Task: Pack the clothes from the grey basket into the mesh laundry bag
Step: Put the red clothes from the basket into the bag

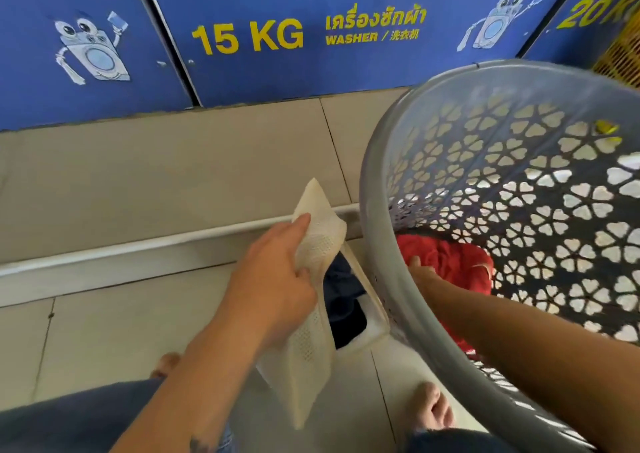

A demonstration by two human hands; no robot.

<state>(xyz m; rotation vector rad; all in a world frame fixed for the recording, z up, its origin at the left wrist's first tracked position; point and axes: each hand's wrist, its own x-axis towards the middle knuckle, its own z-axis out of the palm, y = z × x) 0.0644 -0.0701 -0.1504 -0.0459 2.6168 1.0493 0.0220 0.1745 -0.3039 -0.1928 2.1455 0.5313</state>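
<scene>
**Bag held open beside the tilted basket**

Blue washer panels (242,37) fill the background, one lettered "15 KG" in yellow with "WASHER" beside it, and cartoon washing machines are printed on them. Below them a beige tiled floor (156,162) is seen, crossed by a pale raised strip (138,245).

The mesh bag (311,314), cream in colour, is gripped at its near edge by the left hand (273,279); the fingers are closed on the fabric and the thumb is laid flat along it, so that the mouth is held open. Dark clothes (343,290) are seen inside the bag through that opening. The bag hangs above the floor, between the person's bare feet, just beside the basket.

The grey basket (381,175), its wall pierced with flower-shaped holes, is tilted toward the camera at the right. A red garment (446,258) lies at its bottom. The right hand (420,272) is reached down inside the basket and touches the red garment; only the thumb and part of the hand are visible past the rim, so whether the cloth is grasped cannot be told.

A yellow crate (620,47) is partly visible at the upper right edge.
</scene>
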